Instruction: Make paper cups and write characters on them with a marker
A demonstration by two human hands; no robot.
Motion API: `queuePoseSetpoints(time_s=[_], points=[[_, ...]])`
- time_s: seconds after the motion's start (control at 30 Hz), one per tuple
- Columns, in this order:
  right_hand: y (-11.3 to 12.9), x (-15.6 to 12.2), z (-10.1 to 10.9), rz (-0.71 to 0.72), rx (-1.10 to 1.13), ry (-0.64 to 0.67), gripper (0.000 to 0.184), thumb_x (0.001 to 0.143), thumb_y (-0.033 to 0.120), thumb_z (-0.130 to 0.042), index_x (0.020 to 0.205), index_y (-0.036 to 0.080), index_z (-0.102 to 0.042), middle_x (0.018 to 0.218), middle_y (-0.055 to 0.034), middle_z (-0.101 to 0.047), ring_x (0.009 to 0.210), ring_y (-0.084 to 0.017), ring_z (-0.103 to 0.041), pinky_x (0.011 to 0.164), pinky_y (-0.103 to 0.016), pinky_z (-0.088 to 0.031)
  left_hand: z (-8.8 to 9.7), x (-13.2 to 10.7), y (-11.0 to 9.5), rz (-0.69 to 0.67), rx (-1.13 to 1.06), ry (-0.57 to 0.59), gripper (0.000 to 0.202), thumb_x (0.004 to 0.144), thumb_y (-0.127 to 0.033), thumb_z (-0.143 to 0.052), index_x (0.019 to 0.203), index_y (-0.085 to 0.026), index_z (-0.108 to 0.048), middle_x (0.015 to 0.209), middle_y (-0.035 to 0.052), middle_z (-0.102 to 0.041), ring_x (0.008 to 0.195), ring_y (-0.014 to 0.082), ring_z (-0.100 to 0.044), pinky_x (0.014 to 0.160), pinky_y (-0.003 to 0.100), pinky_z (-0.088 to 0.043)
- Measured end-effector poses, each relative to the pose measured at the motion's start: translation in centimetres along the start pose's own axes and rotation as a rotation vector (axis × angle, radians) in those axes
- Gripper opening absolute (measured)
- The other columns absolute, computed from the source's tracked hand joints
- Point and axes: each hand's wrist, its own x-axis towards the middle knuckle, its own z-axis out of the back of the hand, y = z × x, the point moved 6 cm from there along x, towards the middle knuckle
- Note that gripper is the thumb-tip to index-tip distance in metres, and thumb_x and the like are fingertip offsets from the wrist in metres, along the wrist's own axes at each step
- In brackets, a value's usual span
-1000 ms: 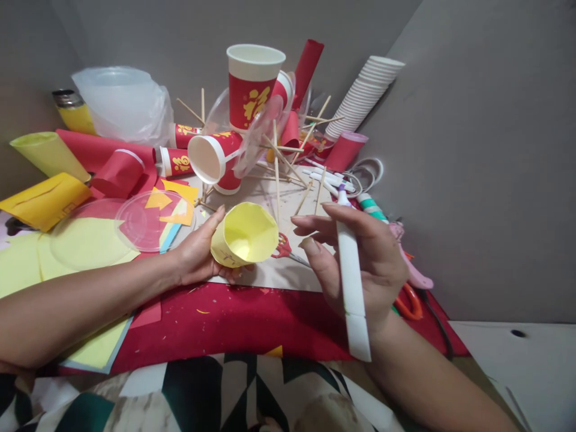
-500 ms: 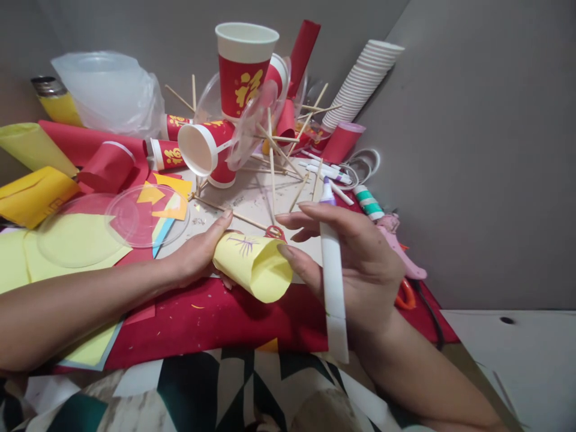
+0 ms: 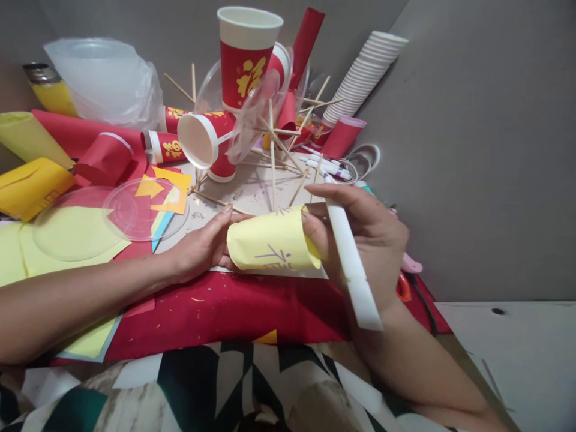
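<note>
Paper cup (image 3: 265, 240), purple lettering (image 3: 274, 257) curving from sight, left hand (image 3: 206, 243) partly hidden

Back left: cloudy translucent plastic bag (image 3: 105, 87) beside a yellow cylinder with metallic top (image 3: 54, 93)
Back right: leaning stack of white-rimmed paper cups (image 3: 365, 78)
Front: flecked deep-red cloth (image 3: 243, 309)

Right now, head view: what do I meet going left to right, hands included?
Yellow packet, red paper cylinder, small red-and-white cup on its side, left hand, yellow paper cylinder, right hand holding a white marker, mostly hidden pink object.
</note>
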Motion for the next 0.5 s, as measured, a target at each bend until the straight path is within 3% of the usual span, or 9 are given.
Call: queuePoseSetpoints(time_s=[0.2, 0.5], points=[[-0.7, 0.4, -0.5, -0.114, 0.111, -0.007, 0.025, 0.08, 0.022, -0.082, 0.104, 0.028, -0.077, 0.082, -0.0002, -0.077, 0.073, -0.017, -0.075, 0.062, -0.028, -0.064, -1.1, -0.1, -0.4, -0.06, -0.077, 0.023, 0.062, 0.095, -0.065, -0.053, 0.14, -0.022, -0.056, 0.132, 0.0138, -0.07, 0.105, 0.0285, -0.073, 0.067, 0.031, -0.06], [-1.9, 0.3, -1.0, -0.187, 0.146, 0.034, 0.028, 0.077, 0.028, -0.087, 0.103, 0.031, -0.076, 0.081, 0.0002, -0.078, 0.073, -0.019, -0.076, 0.061, -0.028, -0.064, -1.2, -0.3, -0.2, -0.019, -0.095, 0.06, 0.054, 0.105, -0.058, -0.036, 0.133, -0.019, -0.061, 0.109, 0.0129, -0.076, 0.085, 0.0214, -0.075, 0.067, 0.032, -0.065]])
